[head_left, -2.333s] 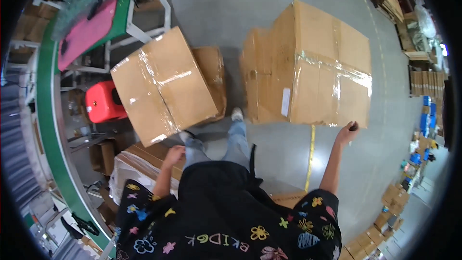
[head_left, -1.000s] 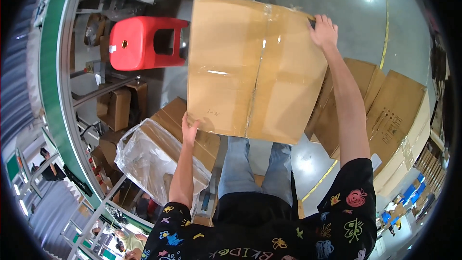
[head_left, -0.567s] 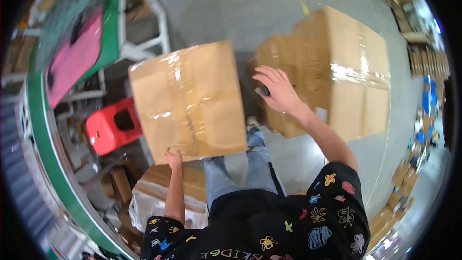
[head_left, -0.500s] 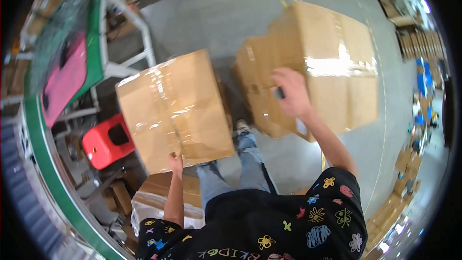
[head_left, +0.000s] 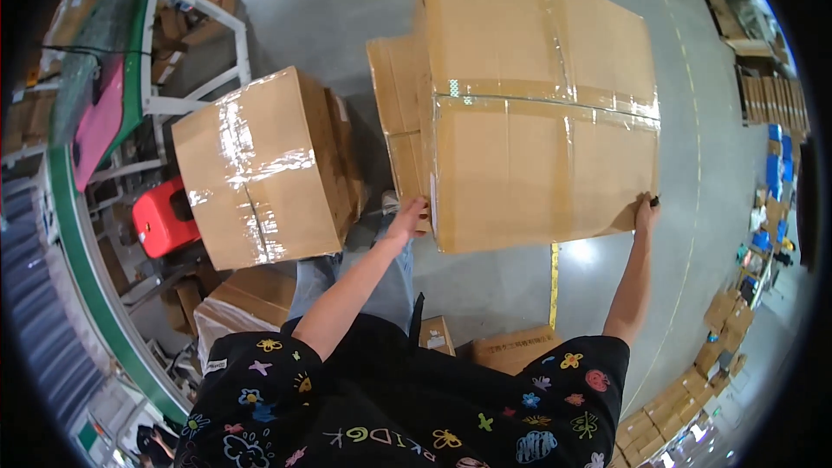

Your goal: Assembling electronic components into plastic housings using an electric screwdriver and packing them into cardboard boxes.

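Note:
A large taped cardboard box [head_left: 520, 156] fills the middle right, resting against or on another cardboard box [head_left: 394, 91] at its left. Fingers curled, my left hand [head_left: 407, 221] grips its near left edge. At the near right corner my right hand [head_left: 646, 211] is closed round the edge, a small black object [head_left: 654, 201] showing at its fingers; what that is, I cannot make out. To the left stands a second taped cardboard box [head_left: 256, 173], touched by neither hand.
A red plastic stool [head_left: 160, 224] and a green-edged bench with a white frame [head_left: 199, 104] lie left. Small cartons [head_left: 511, 348] sit by my legs. Yellow floor tape [head_left: 555, 286] runs past the large box. Stacked cartons [head_left: 693, 390] line the far right.
My left hand has left the left box and moved right to the large box. My right hand has gone from its left side to its near right corner. The view has shifted right.

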Available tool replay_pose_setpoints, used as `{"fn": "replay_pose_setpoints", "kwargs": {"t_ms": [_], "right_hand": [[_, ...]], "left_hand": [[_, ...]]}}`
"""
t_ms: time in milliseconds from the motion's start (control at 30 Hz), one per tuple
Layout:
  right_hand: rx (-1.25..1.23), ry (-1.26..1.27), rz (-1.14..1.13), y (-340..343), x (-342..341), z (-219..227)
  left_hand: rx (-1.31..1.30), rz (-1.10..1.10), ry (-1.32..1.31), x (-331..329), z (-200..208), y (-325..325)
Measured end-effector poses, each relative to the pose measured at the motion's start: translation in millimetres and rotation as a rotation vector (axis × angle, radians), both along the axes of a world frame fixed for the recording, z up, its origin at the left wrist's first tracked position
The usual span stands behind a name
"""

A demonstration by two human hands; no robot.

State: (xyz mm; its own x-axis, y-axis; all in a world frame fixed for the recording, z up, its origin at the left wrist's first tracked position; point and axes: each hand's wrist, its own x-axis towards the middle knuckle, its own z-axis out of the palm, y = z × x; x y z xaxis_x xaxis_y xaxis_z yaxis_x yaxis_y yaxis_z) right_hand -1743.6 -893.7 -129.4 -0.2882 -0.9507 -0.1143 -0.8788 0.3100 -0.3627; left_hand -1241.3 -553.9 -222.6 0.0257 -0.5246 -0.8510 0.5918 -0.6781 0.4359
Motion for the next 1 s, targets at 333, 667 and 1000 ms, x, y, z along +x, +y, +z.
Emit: {"fn": "replay_pose_setpoints", "kwargs": {"t_ms": [333, 667, 1000], "right_hand": [[-0.159, -0.009, -0.080, 7.5, 7.0, 11.0], [0.157, -0.067, -0.153, 293.7, 54.4, 37.2], [-0.446, -0.191, 0.131, -11.6, 93.8, 21.9]], "left_hand": [[0.085, -0.072, 0.020, 15.3, 12.2, 64.5], [0.136, 0.395, -0.216, 115.1, -41.7, 138.3], [0.020, 0.541, 0.109, 112.4, -19.0, 106.2]]}}
